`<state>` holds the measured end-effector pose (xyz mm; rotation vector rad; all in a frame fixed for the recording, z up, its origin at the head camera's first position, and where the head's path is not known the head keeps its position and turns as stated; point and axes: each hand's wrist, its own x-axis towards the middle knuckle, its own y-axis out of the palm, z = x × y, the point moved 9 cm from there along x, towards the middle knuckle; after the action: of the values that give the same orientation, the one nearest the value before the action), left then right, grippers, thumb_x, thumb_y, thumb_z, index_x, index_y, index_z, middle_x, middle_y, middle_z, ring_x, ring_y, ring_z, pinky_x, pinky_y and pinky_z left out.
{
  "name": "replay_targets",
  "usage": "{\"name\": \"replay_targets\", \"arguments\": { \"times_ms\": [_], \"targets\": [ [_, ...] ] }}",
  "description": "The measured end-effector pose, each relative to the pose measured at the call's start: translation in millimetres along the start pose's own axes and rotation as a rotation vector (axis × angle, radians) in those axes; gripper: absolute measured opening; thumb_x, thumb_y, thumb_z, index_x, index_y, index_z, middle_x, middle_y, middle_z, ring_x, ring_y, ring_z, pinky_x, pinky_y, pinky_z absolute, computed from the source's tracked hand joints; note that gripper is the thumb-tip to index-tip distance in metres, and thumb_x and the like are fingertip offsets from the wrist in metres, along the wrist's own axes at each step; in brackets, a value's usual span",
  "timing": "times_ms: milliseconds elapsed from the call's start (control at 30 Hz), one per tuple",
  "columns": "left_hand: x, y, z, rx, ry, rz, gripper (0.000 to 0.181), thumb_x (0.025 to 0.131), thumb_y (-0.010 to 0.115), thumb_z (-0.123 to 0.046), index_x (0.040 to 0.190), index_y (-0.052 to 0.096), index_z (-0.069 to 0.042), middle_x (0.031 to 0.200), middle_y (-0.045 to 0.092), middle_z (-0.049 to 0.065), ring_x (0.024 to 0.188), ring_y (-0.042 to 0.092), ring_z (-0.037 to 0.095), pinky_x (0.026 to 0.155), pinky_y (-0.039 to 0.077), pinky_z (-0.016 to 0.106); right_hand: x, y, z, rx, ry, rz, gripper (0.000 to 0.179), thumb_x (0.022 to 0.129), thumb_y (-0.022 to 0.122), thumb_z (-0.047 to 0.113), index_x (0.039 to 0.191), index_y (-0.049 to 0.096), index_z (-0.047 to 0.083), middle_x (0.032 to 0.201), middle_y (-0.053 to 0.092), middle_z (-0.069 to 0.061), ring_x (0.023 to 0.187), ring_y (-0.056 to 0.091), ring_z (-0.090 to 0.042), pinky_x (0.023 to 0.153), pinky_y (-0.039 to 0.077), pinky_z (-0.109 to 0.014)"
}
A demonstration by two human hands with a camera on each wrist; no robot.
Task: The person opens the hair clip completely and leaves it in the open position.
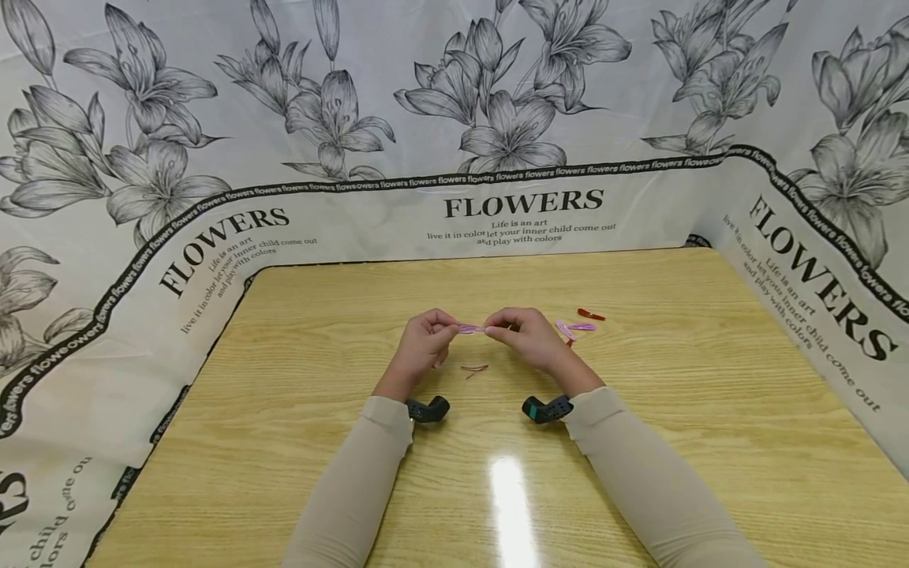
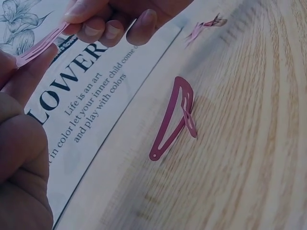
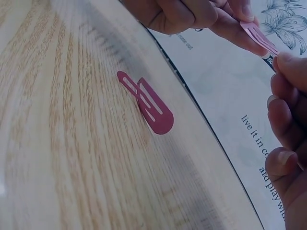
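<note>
Pink clip (image 1: pixel 470 329): one, slotted, raised off the table (image 1: pixel 284 465) between the two hands. Whether its tongue is sprung or pressed flat: cannot tell.

Left hand (image 1: pixel 428 341): thumb and finger closed in a pinch on one end of the pink clip; no gap at the tips.

Right hand (image 1: pixel 529 335): same pinch, opposite end; the hold is by fingertips only.

Red clip (image 1: pixel 474 368): one, on the table, on the wearer's side of the hands, touched by neither; tongue standing out of its frame.

Pile (image 1: pixel 584 326): pink and red clips, beyond the right hand, near one another; count unclear.

Risks, as judged:
Slip. Small, thin ends and narrow pinches; a sudden snap of the tongue could flick the pink clip loose.
Nip. Fingertips lie close to the tongue and could be caught if it closes.
Bend. Uneven pressure from the two hands could twist the thin frame.
Knock. A lowered hand could push the red clip aside.
Mix-up. If dropped near the pile, the pink clip could be confused with its like.
</note>
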<state>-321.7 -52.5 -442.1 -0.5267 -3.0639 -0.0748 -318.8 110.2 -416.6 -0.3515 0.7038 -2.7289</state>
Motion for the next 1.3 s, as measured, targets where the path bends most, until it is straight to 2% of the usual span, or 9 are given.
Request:
{"name": "replay_targets", "arguments": {
  "times_ms": [167,400,667,833,967,1100,1300],
  "targets": [
    [-2.2,0.5,-5.1,-0.017,0.003,0.001,0.004,0.097,0.056,-0.007,0.098,0.059,-0.003,0.055,0.049,-0.003,0.038,0.035,0.009,0.041,0.032,0.024,0.2,2.5,0.0,0.037,0.004,0.023,0.019,0.095,0.062,0.025,0.1,0.072,0.01,0.096,0.068,-0.008,0.074,0.052,-0.021,0.065,0.045,-0.031],
    [-1.6,0.6,-3.8,-0.045,0.027,-0.009,0.005,0.096,0.059,-0.01,0.094,0.059,-0.005,0.052,0.047,-0.004,0.037,0.032,0.009,0.04,0.03,0.024,-2.2,4.9,4.9,0.097,-0.003,0.056,0.026,0.097,0.06,0.021,0.105,0.068,-0.002,0.099,0.065,-0.023,0.075,0.052,-0.024,0.064,0.044,-0.028],
    [-3.0,1.8,-4.3,-0.059,0.047,0.014,0.006,0.096,0.059,-0.01,0.095,0.06,-0.004,0.05,0.047,-0.004,0.036,0.031,0.009,0.039,0.029,0.024,-1.0,6.7,-1.0,0.122,-0.016,0.073,0.025,0.097,0.059,0.022,0.104,0.067,0.0,0.102,0.064,-0.026,0.084,0.052,-0.042,0.067,0.045,-0.029],
    [-2.9,1.6,-4.3,-0.067,0.043,0.018,0.006,0.095,0.06,-0.01,0.094,0.06,-0.004,0.05,0.048,-0.004,0.035,0.032,0.009,0.039,0.029,0.024,-1.1,7.3,0.0,0.136,-0.027,0.08,0.025,0.098,0.058,0.022,0.104,0.067,0.0,0.102,0.063,-0.027,0.083,0.051,-0.044,0.067,0.045,-0.029],
    [-2.5,1.2,-4.0,-0.047,0.038,0.021,0.009,0.095,0.061,-0.013,0.096,0.06,-0.004,0.058,0.059,-0.004,0.035,0.032,0.009,0.039,0.03,0.024,-1.2,7.2,0.5,0.146,-0.035,0.079,0.022,0.098,0.058,0.021,0.103,0.068,0.002,0.101,0.063,-0.027,0.085,0.051,-0.046,0.067,0.045,-0.031],
    [-2.6,0.5,-4.7,-0.024,0.036,0.018,0.014,0.095,0.062,-0.018,0.097,0.061,-0.004,0.076,0.071,-0.003,0.036,0.031,0.009,0.039,0.03,0.024,-1.4,6.5,0.6,0.149,-0.038,0.069,0.019,0.097,0.059,0.02,0.101,0.069,0.005,0.101,0.063,-0.027,0.084,0.051,-0.045,0.068,0.046,-0.031],
    [-3.2,0.6,-5.0,-0.037,0.023,0.029,0.011,0.095,0.062,-0.015,0.097,0.061,-0.004,0.077,0.071,-0.002,0.035,0.033,0.009,0.038,0.03,0.024,-0.9,6.5,-0.7,0.153,-0.026,0.065,0.017,0.097,0.06,0.02,0.099,0.069,0.005,0.099,0.062,-0.028,0.083,0.051,-0.045,0.067,0.046,-0.033]
  ]
}}
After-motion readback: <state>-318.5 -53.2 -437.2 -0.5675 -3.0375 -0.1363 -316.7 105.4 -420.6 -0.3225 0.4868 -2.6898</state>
